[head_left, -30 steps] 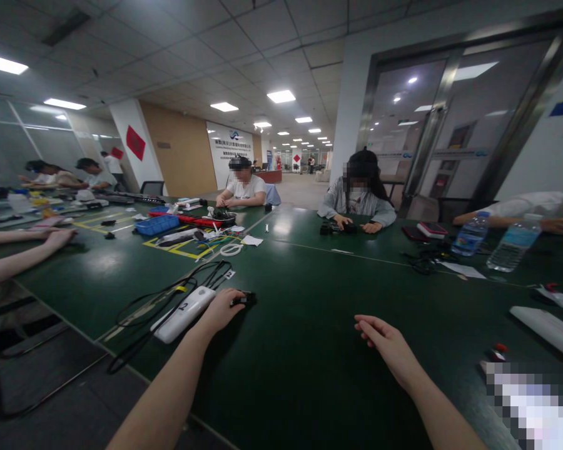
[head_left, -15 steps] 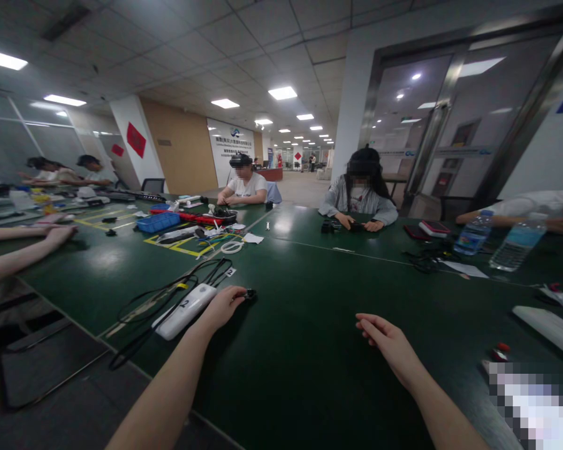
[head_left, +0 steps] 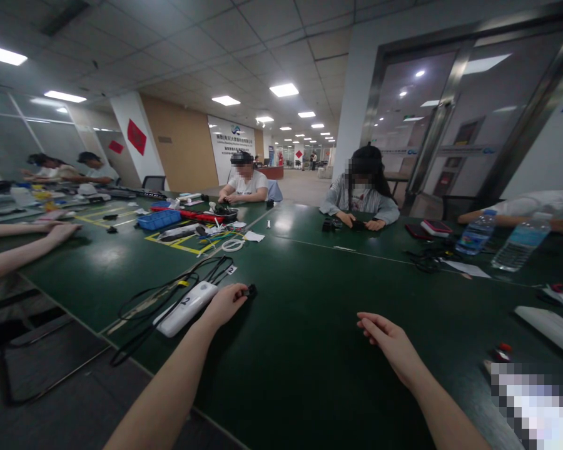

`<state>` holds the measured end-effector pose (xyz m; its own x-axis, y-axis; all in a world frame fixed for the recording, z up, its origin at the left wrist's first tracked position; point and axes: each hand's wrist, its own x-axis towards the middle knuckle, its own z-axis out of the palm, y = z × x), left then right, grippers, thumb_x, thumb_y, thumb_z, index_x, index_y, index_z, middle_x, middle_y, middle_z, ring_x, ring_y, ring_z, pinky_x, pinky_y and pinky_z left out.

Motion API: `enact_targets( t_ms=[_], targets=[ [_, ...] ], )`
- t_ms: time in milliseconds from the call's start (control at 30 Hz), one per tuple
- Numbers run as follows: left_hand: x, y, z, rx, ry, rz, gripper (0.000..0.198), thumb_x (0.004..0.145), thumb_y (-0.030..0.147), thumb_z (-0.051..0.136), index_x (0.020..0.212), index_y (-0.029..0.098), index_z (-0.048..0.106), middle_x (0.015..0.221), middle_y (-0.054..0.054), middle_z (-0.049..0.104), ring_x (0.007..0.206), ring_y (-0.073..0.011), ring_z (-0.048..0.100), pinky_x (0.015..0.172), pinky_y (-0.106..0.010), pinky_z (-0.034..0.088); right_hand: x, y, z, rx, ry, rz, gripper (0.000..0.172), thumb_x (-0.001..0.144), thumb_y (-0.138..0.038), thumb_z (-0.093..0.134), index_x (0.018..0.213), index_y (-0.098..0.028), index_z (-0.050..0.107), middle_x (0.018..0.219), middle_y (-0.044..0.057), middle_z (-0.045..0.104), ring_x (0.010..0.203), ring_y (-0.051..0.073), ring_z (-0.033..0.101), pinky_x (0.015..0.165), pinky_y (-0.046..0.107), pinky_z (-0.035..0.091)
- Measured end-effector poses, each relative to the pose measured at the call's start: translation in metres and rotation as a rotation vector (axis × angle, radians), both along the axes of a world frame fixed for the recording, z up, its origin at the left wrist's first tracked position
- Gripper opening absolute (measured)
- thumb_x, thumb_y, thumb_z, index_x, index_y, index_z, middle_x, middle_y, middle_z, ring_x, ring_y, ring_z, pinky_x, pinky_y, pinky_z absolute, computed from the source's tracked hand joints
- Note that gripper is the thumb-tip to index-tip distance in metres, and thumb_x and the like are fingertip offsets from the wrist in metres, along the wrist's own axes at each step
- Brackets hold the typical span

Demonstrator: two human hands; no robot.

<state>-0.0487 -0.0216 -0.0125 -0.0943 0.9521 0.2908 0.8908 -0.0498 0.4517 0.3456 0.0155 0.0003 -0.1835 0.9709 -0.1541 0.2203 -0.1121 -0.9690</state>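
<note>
Fingers of my left hand (head_left: pixel 228 305) are closed on a small black object (head_left: pixel 251 290) at the table's middle left. The object rests on or just over the green tabletop (head_left: pixel 304 300); which of these I cannot tell. Beside my left wrist lies a white power bank-like device (head_left: pixel 186 309) marked "2", with black cables (head_left: pixel 157 290) around it. My right hand (head_left: pixel 385 337) is over the table to the right, its fingers pressed together, with nothing visible in them.
Farther left are a blue basket (head_left: pixel 158 220), a red case (head_left: pixel 201 216) and loose wires. Two water bottles (head_left: pixel 520 244) and black cables (head_left: pixel 425 259) stand or lie at the right. Several people sit around the table, one person's arms (head_left: pixel 37 244) at the left.
The small black object has tilted or turned slightly in my left fingers. My right hand has hardly moved.
</note>
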Motion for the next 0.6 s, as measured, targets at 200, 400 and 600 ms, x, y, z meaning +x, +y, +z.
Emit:
enact_targets(
  t_ms=[200,400,600],
  targets=[
    [-0.0010,-0.0007,-0.0021,-0.048,-0.016,0.080,0.035,0.070,0.028,0.050,0.105,0.024,0.046,0.074,0.003,0.055,0.063,-0.0128,0.053,0.059,-0.023,0.038,0.0000,-0.0009,0.0020,-0.014,-0.010,-0.006,0.035,0.067,-0.042,0.055,0.096,-0.023,0.062,0.091,0.005,0.064,0.081,0.021,0.055,0.069,0.033,0.045],
    [-0.0049,0.0021,-0.0048,-0.036,0.028,0.104,0.026,0.071,0.024,0.049,0.097,0.022,0.049,0.078,0.001,0.059,0.073,-0.0148,0.055,0.064,-0.024,0.039,-0.0008,-0.0002,0.0017,-0.013,-0.013,-0.011,0.036,0.067,-0.043,0.055,0.096,-0.022,0.062,0.091,0.005,0.064,0.082,0.022,0.055,0.070,0.034,0.045],
    [-0.0043,0.0023,-0.0018,-0.019,0.056,0.106,0.025,0.073,0.022,0.048,0.097,0.020,0.054,0.082,-0.002,0.061,0.077,-0.0166,0.055,0.069,-0.026,0.040,-0.0018,-0.0011,0.0025,-0.005,-0.009,-0.015,0.036,0.067,-0.042,0.056,0.096,-0.022,0.062,0.090,0.005,0.064,0.081,0.022,0.055,0.069,0.034,0.044]
  ],
)
